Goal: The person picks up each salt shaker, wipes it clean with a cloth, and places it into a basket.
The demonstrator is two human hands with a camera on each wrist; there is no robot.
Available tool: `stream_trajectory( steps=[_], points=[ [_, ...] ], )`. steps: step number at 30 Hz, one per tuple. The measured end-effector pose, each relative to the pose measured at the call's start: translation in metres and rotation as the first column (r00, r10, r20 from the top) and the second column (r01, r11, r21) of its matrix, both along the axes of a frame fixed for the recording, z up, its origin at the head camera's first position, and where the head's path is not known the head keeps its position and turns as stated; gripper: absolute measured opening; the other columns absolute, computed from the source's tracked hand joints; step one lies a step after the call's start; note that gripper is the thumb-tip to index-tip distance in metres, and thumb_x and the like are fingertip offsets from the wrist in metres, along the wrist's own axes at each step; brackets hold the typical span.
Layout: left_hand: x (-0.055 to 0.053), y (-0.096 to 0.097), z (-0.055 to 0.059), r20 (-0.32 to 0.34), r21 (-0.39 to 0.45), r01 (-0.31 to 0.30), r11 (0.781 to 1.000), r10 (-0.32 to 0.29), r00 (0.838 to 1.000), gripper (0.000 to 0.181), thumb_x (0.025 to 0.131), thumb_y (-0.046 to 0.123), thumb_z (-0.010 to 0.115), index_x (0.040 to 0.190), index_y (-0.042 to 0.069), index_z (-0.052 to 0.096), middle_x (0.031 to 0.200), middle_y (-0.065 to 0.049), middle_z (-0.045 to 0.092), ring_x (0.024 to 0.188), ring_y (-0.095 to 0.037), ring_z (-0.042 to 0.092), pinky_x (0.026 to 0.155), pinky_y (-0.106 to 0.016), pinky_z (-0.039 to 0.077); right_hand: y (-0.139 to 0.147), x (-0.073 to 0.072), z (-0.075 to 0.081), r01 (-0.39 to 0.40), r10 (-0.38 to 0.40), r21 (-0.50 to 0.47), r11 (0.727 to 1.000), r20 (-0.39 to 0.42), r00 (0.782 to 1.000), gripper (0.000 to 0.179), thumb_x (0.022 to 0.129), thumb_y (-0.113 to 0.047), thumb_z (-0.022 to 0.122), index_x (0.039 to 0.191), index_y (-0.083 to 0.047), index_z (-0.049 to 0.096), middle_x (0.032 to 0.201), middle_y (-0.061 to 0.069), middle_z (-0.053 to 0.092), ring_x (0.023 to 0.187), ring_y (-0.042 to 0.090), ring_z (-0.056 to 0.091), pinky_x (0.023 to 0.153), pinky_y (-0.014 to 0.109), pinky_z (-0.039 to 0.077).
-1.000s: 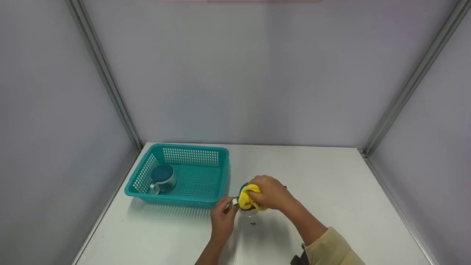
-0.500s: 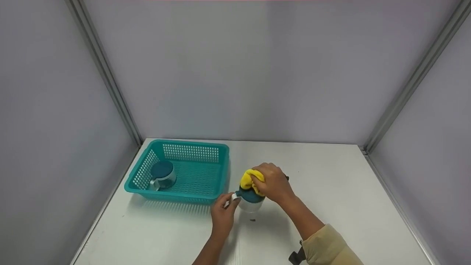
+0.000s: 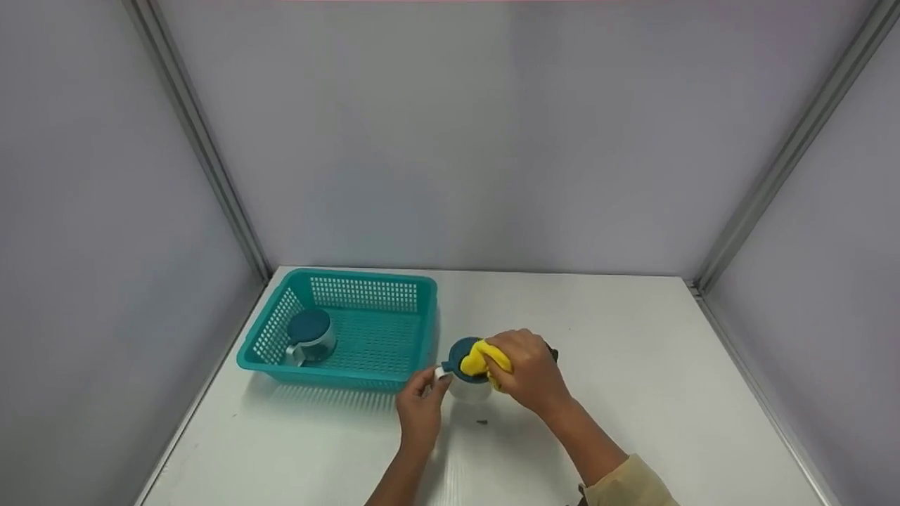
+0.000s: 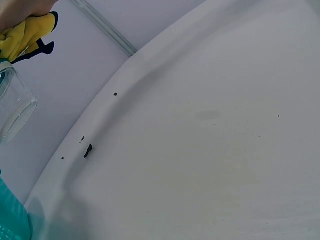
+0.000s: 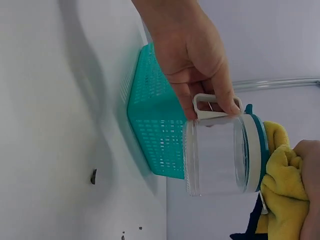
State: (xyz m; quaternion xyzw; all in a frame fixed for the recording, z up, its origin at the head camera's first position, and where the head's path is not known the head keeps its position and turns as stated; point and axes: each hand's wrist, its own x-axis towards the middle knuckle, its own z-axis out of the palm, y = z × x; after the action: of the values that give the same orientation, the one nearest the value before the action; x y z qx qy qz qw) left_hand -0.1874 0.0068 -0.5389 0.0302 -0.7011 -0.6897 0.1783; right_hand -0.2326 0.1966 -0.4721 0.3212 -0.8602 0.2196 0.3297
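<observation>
A clear jar [image 5: 217, 157] with a white handle and a blue-green lid [image 3: 460, 351] is held up off the table. My left hand [image 3: 420, 411] grips its white handle [image 5: 202, 106] between thumb and fingers. In my right hand [image 3: 529, 371] is a bunched yellow cloth [image 3: 478, 357] with dark edging, pressed on top of the lid. Only part of the cloth shows in the left wrist view, along with the jar's glass body [image 4: 17, 107].
A teal basket [image 3: 337, 383] stands to the left, with a second lidded jar [image 3: 311, 336] inside. Small dark scraps [image 3: 481, 422] lie on the white table [image 3: 619, 365]. Grey panels surround the table at the back and sides.
The cloth went up to the lid's far edge, then came back down over its middle. The jar has shifted slightly left, its lid tipping more toward the view.
</observation>
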Motion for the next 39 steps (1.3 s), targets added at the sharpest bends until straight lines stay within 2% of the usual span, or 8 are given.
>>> stream_trajectory(
  steps=[6,9,15,22,25,30,33,39],
  points=[
    [0.005,0.001,0.007,0.000,-0.021,-0.005,1.000,0.005,1.000,0.016,0.085,0.013,0.069,0.102,0.011,0.070,0.094,0.002,0.066,0.093,-0.014,0.059,0.087,-0.038,0.050,-0.012,0.012,-0.004,-0.031,0.044,0.075,0.997,-0.189,0.981,0.025,0.079,-0.027,0.072,0.100,-0.012,0.069,0.097,-0.002,0.068,0.087,0.016,0.059,0.079,0.033,0.050],
    [0.006,0.003,0.009,-0.025,-0.038,-0.003,0.999,0.002,1.000,0.017,0.086,0.009,0.067,0.103,0.007,0.069,0.095,0.000,0.067,0.096,-0.018,0.061,0.091,-0.041,0.049,-0.018,0.015,-0.006,-0.057,0.077,0.095,0.994,-0.231,0.970,0.027,0.079,-0.025,0.072,0.102,-0.012,0.069,0.099,-0.001,0.068,0.089,0.017,0.059,0.080,0.033,0.050],
    [0.008,0.009,0.009,-0.059,-0.086,0.015,0.996,-0.020,0.998,0.020,0.084,0.002,0.067,0.104,0.004,0.068,0.097,-0.001,0.067,0.099,-0.017,0.062,0.091,-0.037,0.050,-0.029,0.016,-0.010,-0.111,0.136,0.096,0.989,-0.311,0.941,0.032,0.077,-0.023,0.074,0.106,-0.009,0.069,0.103,0.002,0.068,0.094,0.020,0.060,0.082,0.035,0.050],
    [0.011,0.013,0.006,0.014,-0.088,0.038,0.995,-0.037,0.999,0.022,0.087,0.008,0.066,0.108,0.009,0.066,0.103,0.003,0.065,0.103,-0.013,0.058,0.093,-0.034,0.049,-0.034,0.011,-0.016,-0.114,0.141,0.090,0.989,-0.400,0.905,0.034,0.080,-0.023,0.074,0.109,-0.007,0.067,0.107,0.005,0.067,0.097,0.023,0.062,0.084,0.037,0.051],
    [0.011,0.013,0.006,0.018,-0.078,0.045,0.996,-0.044,0.999,0.024,0.087,0.011,0.066,0.111,0.010,0.066,0.108,0.003,0.065,0.107,-0.014,0.058,0.094,-0.036,0.048,-0.035,0.010,-0.017,-0.096,0.122,0.085,0.992,-0.383,0.916,0.033,0.081,-0.023,0.073,0.110,-0.008,0.067,0.109,0.006,0.067,0.098,0.023,0.062,0.085,0.037,0.051],
    [0.001,0.016,-0.014,0.019,-0.066,0.041,0.997,-0.040,0.999,0.028,0.087,0.013,0.067,0.115,0.013,0.064,0.110,0.003,0.064,0.107,-0.015,0.058,0.092,-0.037,0.049,-0.037,0.008,-0.013,-0.043,0.053,0.042,0.998,-0.287,0.956,0.034,0.080,-0.023,0.074,0.110,-0.008,0.067,0.109,0.004,0.066,0.099,0.021,0.061,0.087,0.037,0.051],
    [-0.003,0.016,-0.026,0.010,-0.056,0.035,0.998,-0.034,0.999,0.024,0.085,0.018,0.069,0.109,0.016,0.066,0.103,0.003,0.064,0.098,-0.013,0.058,0.085,-0.032,0.052,-0.039,0.006,-0.010,-0.003,0.008,0.022,1.000,-0.220,0.975,0.033,0.083,-0.026,0.072,0.109,-0.008,0.067,0.106,0.003,0.066,0.098,0.019,0.060,0.089,0.036,0.049],
    [-0.004,0.014,-0.030,-0.012,-0.030,0.033,0.999,-0.034,0.999,0.018,0.082,0.031,0.072,0.095,0.018,0.070,0.089,0.003,0.062,0.083,-0.014,0.053,0.074,-0.030,0.050,-0.036,-0.003,-0.008,0.055,-0.053,0.009,0.998,-0.158,0.986,0.033,0.085,-0.031,0.069,0.109,-0.009,0.066,0.104,0.002,0.066,0.097,0.017,0.059,0.089,0.035,0.049]
  ],
)
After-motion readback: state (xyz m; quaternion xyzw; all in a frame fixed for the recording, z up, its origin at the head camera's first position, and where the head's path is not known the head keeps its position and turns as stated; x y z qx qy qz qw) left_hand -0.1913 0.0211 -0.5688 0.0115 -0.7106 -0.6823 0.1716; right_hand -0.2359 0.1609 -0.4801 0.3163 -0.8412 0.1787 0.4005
